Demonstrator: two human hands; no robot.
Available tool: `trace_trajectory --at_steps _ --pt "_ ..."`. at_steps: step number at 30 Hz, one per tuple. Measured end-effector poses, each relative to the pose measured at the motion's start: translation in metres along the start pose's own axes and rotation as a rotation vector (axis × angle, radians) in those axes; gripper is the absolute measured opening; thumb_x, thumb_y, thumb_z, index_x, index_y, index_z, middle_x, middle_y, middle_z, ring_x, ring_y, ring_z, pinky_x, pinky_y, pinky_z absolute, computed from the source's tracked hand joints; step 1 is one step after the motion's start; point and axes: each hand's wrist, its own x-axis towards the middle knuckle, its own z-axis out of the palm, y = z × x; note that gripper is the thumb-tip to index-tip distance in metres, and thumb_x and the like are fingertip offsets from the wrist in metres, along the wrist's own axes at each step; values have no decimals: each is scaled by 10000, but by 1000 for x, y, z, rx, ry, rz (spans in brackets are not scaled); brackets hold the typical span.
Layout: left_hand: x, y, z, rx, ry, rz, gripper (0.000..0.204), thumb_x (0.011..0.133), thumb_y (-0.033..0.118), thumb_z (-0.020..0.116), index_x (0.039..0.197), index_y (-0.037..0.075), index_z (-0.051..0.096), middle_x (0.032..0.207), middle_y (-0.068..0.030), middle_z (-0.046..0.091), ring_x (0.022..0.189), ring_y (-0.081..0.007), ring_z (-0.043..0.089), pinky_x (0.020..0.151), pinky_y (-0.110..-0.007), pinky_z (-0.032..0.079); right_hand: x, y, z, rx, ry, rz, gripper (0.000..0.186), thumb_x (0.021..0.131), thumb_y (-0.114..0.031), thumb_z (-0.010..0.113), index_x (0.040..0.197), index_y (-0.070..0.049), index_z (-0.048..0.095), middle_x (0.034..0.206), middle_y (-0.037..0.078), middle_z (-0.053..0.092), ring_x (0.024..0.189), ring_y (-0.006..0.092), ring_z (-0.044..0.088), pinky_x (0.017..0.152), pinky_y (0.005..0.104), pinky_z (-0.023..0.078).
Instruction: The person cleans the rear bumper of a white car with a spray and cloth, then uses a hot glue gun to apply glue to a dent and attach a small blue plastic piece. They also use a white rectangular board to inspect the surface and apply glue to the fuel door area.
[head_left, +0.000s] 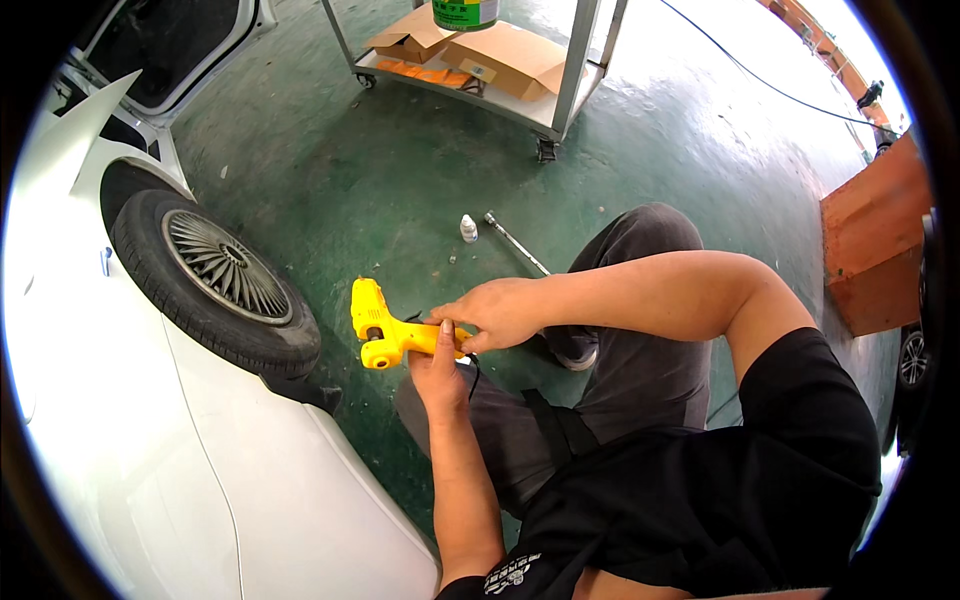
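A yellow pistol-shaped tool with a dark cord [375, 310], resembling a glue gun, is held in front of my lap with its head toward the car. My left hand [438, 375] is closed around its handle from below, thumb up. My right hand [490, 318] lies against the rear end of the handle with fingers bent over it. Just left of the tool stands the white car's front wheel [228, 260], with a silver multi-spoke rim. Beyond my hands, a small white bottle [468, 228] stands on the green floor beside a long metal wrench [515, 241].
A white car body [130, 430] fills the left side, with an open door at top left. A metal wheeled cart [500, 115] at the top holds cardboard boxes and a green can. A rusty orange metal block [870, 230] is at right; a hose runs along the floor behind it.
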Motion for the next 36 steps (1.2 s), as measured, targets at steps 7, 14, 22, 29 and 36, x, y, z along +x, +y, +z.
trace_trajectory --at_steps 7,14,22,29,36 --pt "35 -4 -56 331 226 101 97 852 44 695 897 15 615 829 -44 617 743 -180 573 720 -336 478 0 24 12 -291 -50 11 390 843 -294 686 1144 -47 685 1091 208 717 1074 409 675 889 521 549" --pt "60 -51 -125 428 248 24 219 795 -59 657 941 20 513 788 -47 535 653 -179 544 593 -334 457 2 30 18 -376 -183 -79 346 824 -277 709 1061 -25 717 1032 216 730 1015 419 686 860 526 549" --pt "87 -93 -175 817 101 105 367 774 53 730 1053 -140 592 997 -203 680 907 -334 652 846 -468 518 14 34 19 -455 -171 -177 374 817 -302 690 1024 6 732 1054 226 725 1044 411 684 899 513 549" --pt "112 -118 -209 1384 54 310 236 812 235 709 818 -1 718 821 -212 704 784 -410 669 731 -493 523 20 37 12 -530 -205 -153 444 827 -371 691 1054 7 739 1063 229 726 1045 412 684 897 511 554" --pt "125 -134 -231 1581 42 415 167 831 166 727 852 0 728 849 -183 715 751 -357 658 705 -458 530 16 42 -7 -438 -15 -111 482 859 -360 698 1193 -13 701 1144 199 720 1096 407 669 937 510 545"
